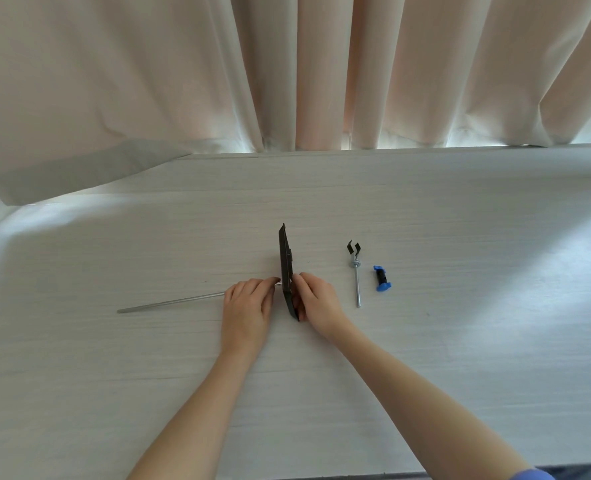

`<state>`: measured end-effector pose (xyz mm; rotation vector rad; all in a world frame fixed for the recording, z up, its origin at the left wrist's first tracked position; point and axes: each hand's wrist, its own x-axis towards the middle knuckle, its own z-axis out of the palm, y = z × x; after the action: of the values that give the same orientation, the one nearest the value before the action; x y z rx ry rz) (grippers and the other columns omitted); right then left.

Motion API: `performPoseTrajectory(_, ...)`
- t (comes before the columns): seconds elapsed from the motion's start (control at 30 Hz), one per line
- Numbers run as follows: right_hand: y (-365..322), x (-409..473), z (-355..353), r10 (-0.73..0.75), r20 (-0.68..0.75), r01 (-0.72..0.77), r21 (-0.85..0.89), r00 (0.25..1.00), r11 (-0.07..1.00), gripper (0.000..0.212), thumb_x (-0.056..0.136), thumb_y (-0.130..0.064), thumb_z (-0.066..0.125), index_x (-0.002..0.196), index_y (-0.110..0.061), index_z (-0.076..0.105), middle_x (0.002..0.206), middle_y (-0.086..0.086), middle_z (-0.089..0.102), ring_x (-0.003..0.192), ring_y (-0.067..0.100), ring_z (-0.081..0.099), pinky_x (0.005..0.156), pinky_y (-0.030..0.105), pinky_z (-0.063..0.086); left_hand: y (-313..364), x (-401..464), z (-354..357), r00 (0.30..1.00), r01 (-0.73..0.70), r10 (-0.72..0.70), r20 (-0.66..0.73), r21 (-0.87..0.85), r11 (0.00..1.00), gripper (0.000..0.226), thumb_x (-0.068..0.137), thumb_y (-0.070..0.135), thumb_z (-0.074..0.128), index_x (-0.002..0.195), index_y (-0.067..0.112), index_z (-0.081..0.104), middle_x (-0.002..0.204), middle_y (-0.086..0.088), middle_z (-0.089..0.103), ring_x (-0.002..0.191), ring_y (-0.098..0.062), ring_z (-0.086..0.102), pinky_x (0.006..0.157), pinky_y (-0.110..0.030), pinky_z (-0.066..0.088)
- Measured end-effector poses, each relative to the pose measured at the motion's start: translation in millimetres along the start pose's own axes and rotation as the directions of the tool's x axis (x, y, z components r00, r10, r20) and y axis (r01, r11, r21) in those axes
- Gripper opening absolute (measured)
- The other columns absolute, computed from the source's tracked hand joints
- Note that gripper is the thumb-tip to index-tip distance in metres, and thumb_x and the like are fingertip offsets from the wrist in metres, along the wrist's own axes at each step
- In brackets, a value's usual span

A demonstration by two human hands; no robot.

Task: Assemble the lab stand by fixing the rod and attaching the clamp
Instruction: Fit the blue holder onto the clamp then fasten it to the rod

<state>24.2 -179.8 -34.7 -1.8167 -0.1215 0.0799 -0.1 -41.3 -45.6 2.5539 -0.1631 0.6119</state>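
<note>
Pale wood-grain counter [425,209] with lab stand parts

A metal rod [169,304] lies across it at left, a black base plate [286,261] stands on edge mid-counter, and a pronged clamp [355,271] and blue-capped connector [382,278] lie right.

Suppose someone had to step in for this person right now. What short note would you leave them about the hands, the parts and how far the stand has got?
Left hand: grips the rod near its end at the base.
Right hand: holds the black base, which stands tilted on its edge on the table.
Rod: lies along the table to the left, its end meeting the base. Whether it is threaded in, I cannot tell.
Clamp and blue-ended holder: lie untouched side by side, right of the base.
Done: rod brought to the base.
Left: fix the rod, stand the base flat, attach the clamp.
</note>
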Motion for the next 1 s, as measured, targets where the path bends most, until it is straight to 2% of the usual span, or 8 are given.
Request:
performPoseTrajectory(0.17, 4.3, -3.4, -0.9, -0.079, -0.007, 0.078, -0.057, 0.997, 0.995, 0.003, 0.093, -0.021, 0.047, 0.091, -0.022, 0.048, 0.053, -0.002, 0.051, 0.039, 0.011, 0.044, 0.046, 0.023, 0.04, -0.8, -0.3, 1.4, 1.0, 0.013, -0.013, -0.001, -0.012, 1.0, 0.02, 0.092, 0.015, 0.052, 0.107, 0.019, 0.065, 0.092, 0.001, 0.068, 0.087, -0.023, 0.058, 0.084, -0.024, 0.027)
performPoseTrajectory(0.33, 5.8, -2.1, 1.1, -0.115, 0.017, 0.116, -0.188, 0.993, 0.975, 0.006, 0.094, -0.02, 0.043, 0.091, -0.022, 0.048, 0.054, -0.001, 0.048, 0.046, 0.016, 0.043, 0.051, 0.026, 0.037, -1.3, -0.6, 1.5, 1.0, 0.021, -0.021, 0.0, -0.009, 1.0, 0.02, 0.092, 0.016, 0.052, 0.107, 0.019, 0.064, 0.091, 0.0, 0.067, 0.087, -0.025, 0.056, 0.084, -0.024, 0.026)
performPoseTrajectory(0.47, 1.1, 1.5, 2.5, -0.051, 0.016, 0.053, -0.17, 0.999, 0.984, 0.026, 0.096, -0.025, 0.041, 0.073, -0.017, 0.049, 0.054, -0.003, 0.045, 0.051, 0.019, 0.041, 0.056, 0.028, 0.037, -1.1, -0.4, 1.0, 1.0, 0.019, -0.018, 0.01, -0.011, 1.0, 0.02, 0.093, 0.016, 0.051, 0.107, 0.019, 0.064, 0.093, 0.0, 0.067, 0.088, -0.025, 0.057, 0.086, -0.026, 0.028)
performPoseTrajectory(0.57, -1.6, 2.7, 2.1, 0.036, 0.002, -0.036, -0.047, 0.999, 0.998, 0.037, 0.097, -0.029, 0.038, 0.063, -0.019, 0.048, 0.052, -0.003, 0.046, 0.04, 0.011, 0.042, 0.045, 0.025, 0.039, -1.1, 0.2, 1.5, 1.0, 0.019, -0.018, 0.011, -0.005, 1.0, 0.02, 0.092, 0.016, 0.051, 0.107, 0.018, 0.065, 0.093, 0.0, 0.068, 0.088, -0.025, 0.058, 0.085, -0.027, 0.029)
performPoseTrajectory(0.67, 0.1, 0.9, 1.1, 0.028, -0.005, -0.028, 0.004, 1.0, 1.0, 0.021, 0.096, -0.025, 0.039, 0.08, -0.015, 0.049, 0.055, 0.0, 0.049, 0.042, 0.015, 0.043, 0.042, 0.024, 0.039, -1.2, -0.1, 1.9, 1.0, 0.017, -0.017, 0.01, 0.0, 1.0, 0.02, 0.092, 0.016, 0.051, 0.108, 0.018, 0.065, 0.093, 0.0, 0.068, 0.089, -0.024, 0.058, 0.086, -0.028, 0.03)
performPoseTrajectory(0.73, 2.4, -1.4, 1.6, -0.025, 0.005, 0.025, -0.037, 1.0, 0.999, 0.008, 0.094, -0.022, 0.041, 0.089, -0.019, 0.047, 0.055, 0.001, 0.049, 0.044, 0.016, 0.042, 0.045, 0.025, 0.039, -1.6, -0.6, 2.0, 1.0, 0.023, -0.023, 0.013, 0.001, 1.0, 0.021, 0.093, 0.016, 0.05, 0.108, 0.018, 0.064, 0.094, 0.0, 0.068, 0.09, -0.025, 0.057, 0.086, -0.028, 0.03)
performPoseTrajectory(0.83, 5.4, -2.3, 2.8, -0.084, 0.024, 0.086, -0.147, 0.996, 0.985, 0.005, 0.093, -0.02, 0.041, 0.09, -0.021, 0.046, 0.055, 0.003, 0.046, 0.049, 0.019, 0.04, 0.053, 0.03, 0.037, -1.6, -0.5, 1.9, 0.999, 0.034, -0.033, 0.018, -0.006, 0.999, 0.021, 0.093, 0.017, 0.05, 0.108, 0.019, 0.064, 0.094, -0.001, 0.067, 0.089, -0.025, 0.057, 0.087, -0.027, 0.029)
performPoseTrajectory(1.0, -0.3, 1.6, 4.0, -0.036, -0.006, 0.035, -0.139, 0.999, 0.99, 0.032, 0.095, -0.023, 0.04, 0.064, -0.023, 0.043, 0.053, -0.007, 0.042, 0.051, 0.014, 0.038, 0.051, 0.026, 0.034, -1.1, 0.0, 1.0, 0.999, 0.034, -0.033, 0.026, -0.01, 0.999, 0.021, 0.094, 0.017, 0.049, 0.108, 0.019, 0.064, 0.093, 0.0, 0.067, 0.089, -0.025, 0.057, 0.087, -0.029, 0.031)
